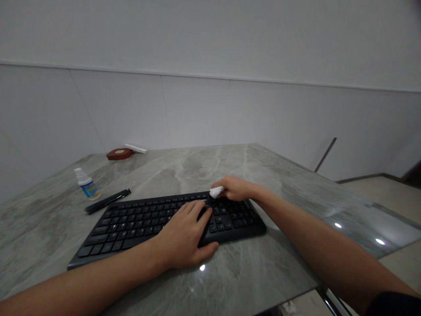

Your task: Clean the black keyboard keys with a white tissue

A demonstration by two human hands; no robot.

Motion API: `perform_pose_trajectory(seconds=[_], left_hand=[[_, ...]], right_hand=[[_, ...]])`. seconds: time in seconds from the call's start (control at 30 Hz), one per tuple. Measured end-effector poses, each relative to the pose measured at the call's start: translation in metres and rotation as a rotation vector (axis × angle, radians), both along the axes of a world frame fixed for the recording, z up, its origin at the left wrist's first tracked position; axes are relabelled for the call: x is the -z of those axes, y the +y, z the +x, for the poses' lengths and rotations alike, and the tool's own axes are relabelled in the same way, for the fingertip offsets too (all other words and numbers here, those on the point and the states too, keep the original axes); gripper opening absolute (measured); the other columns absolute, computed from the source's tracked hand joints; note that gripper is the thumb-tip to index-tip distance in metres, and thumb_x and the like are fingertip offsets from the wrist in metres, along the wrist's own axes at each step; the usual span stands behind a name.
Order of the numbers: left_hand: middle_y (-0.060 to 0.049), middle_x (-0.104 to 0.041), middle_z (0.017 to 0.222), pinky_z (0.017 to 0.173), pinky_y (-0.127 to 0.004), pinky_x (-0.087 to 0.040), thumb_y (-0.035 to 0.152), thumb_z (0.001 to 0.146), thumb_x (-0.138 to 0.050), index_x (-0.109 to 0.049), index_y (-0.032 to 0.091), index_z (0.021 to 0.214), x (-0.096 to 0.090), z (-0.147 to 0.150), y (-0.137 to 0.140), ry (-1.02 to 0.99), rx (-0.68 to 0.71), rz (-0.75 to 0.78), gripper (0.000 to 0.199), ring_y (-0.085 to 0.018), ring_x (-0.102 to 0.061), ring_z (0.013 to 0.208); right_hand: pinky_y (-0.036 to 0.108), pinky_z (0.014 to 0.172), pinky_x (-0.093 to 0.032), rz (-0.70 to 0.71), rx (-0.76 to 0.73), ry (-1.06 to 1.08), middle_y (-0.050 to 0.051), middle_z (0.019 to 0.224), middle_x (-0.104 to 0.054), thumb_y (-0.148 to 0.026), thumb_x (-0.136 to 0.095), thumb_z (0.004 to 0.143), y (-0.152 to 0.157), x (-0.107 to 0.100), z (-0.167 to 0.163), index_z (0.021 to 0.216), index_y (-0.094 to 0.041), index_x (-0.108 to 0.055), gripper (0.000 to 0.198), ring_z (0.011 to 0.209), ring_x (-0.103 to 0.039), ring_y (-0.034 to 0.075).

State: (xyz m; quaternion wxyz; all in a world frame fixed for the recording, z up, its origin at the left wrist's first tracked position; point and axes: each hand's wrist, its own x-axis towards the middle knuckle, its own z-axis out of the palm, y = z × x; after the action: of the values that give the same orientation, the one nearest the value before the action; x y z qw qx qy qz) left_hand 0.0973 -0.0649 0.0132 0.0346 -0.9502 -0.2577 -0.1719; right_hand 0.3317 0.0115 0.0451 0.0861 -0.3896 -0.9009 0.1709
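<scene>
A black keyboard (131, 224) lies at a slant on the grey marbled table. My left hand (184, 235) rests open on its keys right of the middle, fingers spread, thumb out past the front edge. At the back edge, over the number-pad side, my right hand (235, 188) is closed on a small white wad (216, 192), which looks like tissue or cloth. The wad touches the keyboard's top rim. Some keys are hidden under both hands.
Left of the keyboard lie a black pen-like tool (108, 201) and a small spray bottle (87, 184) with a blue label. Further back are a dark red box (119, 153) and a white strip (135, 148) by the wall. The table's edge (378, 259) runs along the right.
</scene>
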Motion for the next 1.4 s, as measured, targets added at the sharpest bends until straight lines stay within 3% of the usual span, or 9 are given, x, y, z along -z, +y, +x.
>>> perform_pose_trajectory(seconds=[0.8, 1.23, 1.4], left_hand=[[-0.022, -0.050, 0.129, 0.102, -0.053, -0.044, 0.047, 0.082, -0.060, -0.052, 0.006, 0.128, 0.000, -0.001, 0.000, -0.011, 0.004, 0.000, 0.062, -0.037, -0.049, 0.120], [-0.022, -0.050, 0.130, 0.100, -0.055, -0.044, 0.045, 0.081, -0.061, -0.051, 0.008, 0.129, 0.001, -0.001, 0.000, -0.056, 0.020, -0.009, 0.061, -0.037, -0.050, 0.119], [-0.022, -0.050, 0.130, 0.100, -0.054, -0.044, 0.045, 0.081, -0.061, -0.051, 0.008, 0.129, 0.001, -0.001, 0.000, -0.059, 0.020, -0.009, 0.062, -0.037, -0.049, 0.120]], right_hand=[[0.024, 0.078, -0.043, -0.091, -0.151, 0.081, 0.003, 0.088, -0.069, 0.006, -0.040, 0.059, 0.004, 0.004, 0.003, 0.093, -0.014, -0.066, 0.047, 0.084, -0.060, 0.015], [0.023, 0.078, -0.043, -0.136, -0.154, 0.046, 0.002, 0.094, -0.071, 0.008, -0.039, 0.058, -0.002, -0.001, -0.001, 0.098, -0.015, -0.068, 0.055, 0.086, -0.062, 0.015], [0.022, 0.074, -0.042, -0.146, -0.170, 0.048, 0.001, 0.088, -0.069, 0.008, -0.042, 0.061, -0.007, -0.001, -0.002, 0.092, -0.015, -0.067, 0.046, 0.082, -0.060, 0.014]])
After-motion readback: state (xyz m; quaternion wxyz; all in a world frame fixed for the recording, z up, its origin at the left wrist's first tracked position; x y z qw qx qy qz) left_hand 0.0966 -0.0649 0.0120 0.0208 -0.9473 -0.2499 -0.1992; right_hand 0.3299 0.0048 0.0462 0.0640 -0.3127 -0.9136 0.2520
